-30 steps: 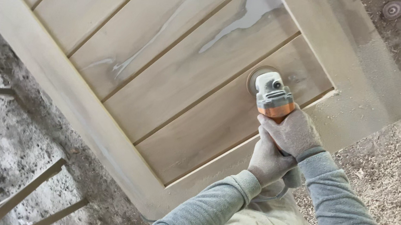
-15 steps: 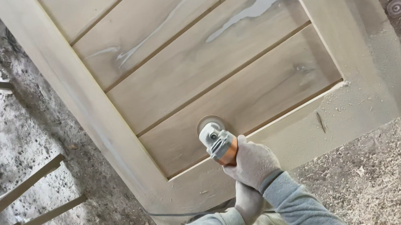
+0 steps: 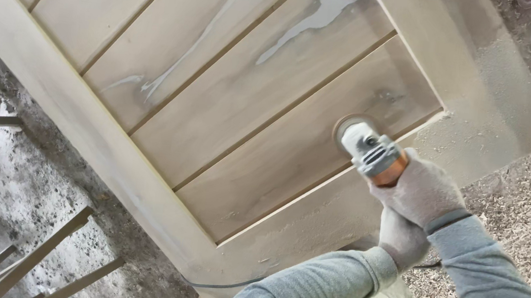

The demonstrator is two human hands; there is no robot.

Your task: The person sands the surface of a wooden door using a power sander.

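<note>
Gloved fingers of the right hand (image 3: 422, 192) wrap tight around the body of the angle grinder (image 3: 370, 152), just behind its grey head. The left hand (image 3: 402, 239) sits lower and closer to the body, its fingers closed on the rear of the grinder, most of that grip hidden under the right wrist. With 2 hands clamped like this, the work likely goes best if the disc stays flat on the wood, the pressure light and the passes along the grain, so no hollow gets dug in.

The grinder has a grey head and an orange band, its round disc pressed on the lowest plank of the wooden door panel (image 3: 231, 99), near the corner of the frame. The panel lies flat, pale, made of slanted planks with dark grooves between them, and a whitish filler streak (image 3: 319, 13) marks an upper plank. Fine dust coats the frame, and sawdust (image 3: 524, 189) covers the floor beside it.
</note>
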